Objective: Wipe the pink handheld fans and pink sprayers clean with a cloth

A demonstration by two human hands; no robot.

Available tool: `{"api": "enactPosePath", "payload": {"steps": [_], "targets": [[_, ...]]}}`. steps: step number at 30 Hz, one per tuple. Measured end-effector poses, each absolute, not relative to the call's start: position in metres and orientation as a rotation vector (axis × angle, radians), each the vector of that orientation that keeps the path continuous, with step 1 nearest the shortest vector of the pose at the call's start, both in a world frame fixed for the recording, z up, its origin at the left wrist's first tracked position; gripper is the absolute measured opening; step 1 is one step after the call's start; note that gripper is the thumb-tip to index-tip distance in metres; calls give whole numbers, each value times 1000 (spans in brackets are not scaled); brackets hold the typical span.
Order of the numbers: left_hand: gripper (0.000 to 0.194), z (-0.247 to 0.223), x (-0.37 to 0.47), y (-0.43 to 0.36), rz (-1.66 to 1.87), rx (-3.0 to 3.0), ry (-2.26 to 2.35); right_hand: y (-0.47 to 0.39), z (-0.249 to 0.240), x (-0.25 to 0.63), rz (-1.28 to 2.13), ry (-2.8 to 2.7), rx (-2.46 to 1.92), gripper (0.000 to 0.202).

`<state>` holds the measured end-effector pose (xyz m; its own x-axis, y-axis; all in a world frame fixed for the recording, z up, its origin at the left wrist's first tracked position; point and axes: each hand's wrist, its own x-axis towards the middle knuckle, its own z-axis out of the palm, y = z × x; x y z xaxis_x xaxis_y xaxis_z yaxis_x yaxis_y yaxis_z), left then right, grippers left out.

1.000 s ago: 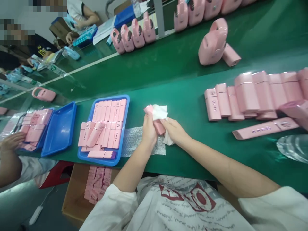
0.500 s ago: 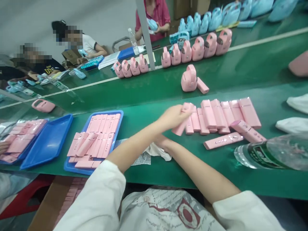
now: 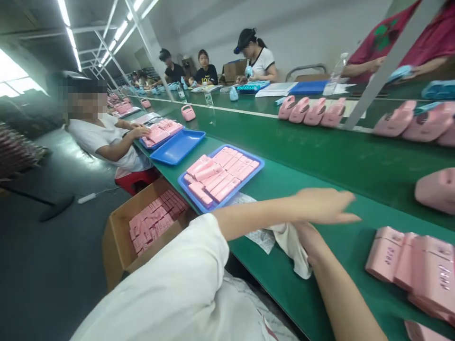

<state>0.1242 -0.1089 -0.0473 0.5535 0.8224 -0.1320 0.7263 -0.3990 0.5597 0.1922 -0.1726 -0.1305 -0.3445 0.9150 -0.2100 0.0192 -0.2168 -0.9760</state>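
My left hand (image 3: 325,204) reaches across the green table, fingers stretched out to the right, with no item visible in it. Below it and partly hidden, my right hand (image 3: 306,234) is closed around a crumpled white cloth (image 3: 293,248). Nearest to the hands on the right lies a group of pink oblong cases (image 3: 386,255) with small shiny marks along their faces. More pink oblong cases (image 3: 227,170) are piled in a blue tray (image 3: 262,163) to the left.
Clear plastic packaging (image 3: 261,239) lies by the cloth. An empty blue tray (image 3: 177,148) and an open carton (image 3: 115,246) of pink cases are at left. A co-worker (image 3: 95,132) sits beyond. Pink handled housings (image 3: 313,112) line the far strip near a slanted post (image 3: 384,66).
The view has swung left, bringing the carton and the seated co-worker into sight. The pink case that was in my left hand no longer shows there; its fingers are now extended.
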Motion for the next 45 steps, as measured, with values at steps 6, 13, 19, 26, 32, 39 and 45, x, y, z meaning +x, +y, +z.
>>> {"api": "enactPosePath", "payload": {"steps": [6,13,19,26,32,39,45], "targets": [[17,-65,-59,-138,1154,1568,2039,-160,-138,199,2127,-971,-1271,17],[22,-88,-134,-156,1428,1285,2111,-160,-135,198,2131,-903,-1284,19],[32,-64,-88,-153,1248,1358,1696,-155,-133,200,2055,-743,-1269,18],[47,-66,31,-148,955,1080,870,-137,-133,217,1601,-442,-1056,36],[44,-93,76,-142,646,951,741,-134,-115,235,1640,-526,-812,51],[49,-110,71,-147,474,886,732,-143,-102,232,1887,-607,-790,45],[56,-110,74,-156,483,843,827,-143,-101,234,1961,-665,-827,44]]}}
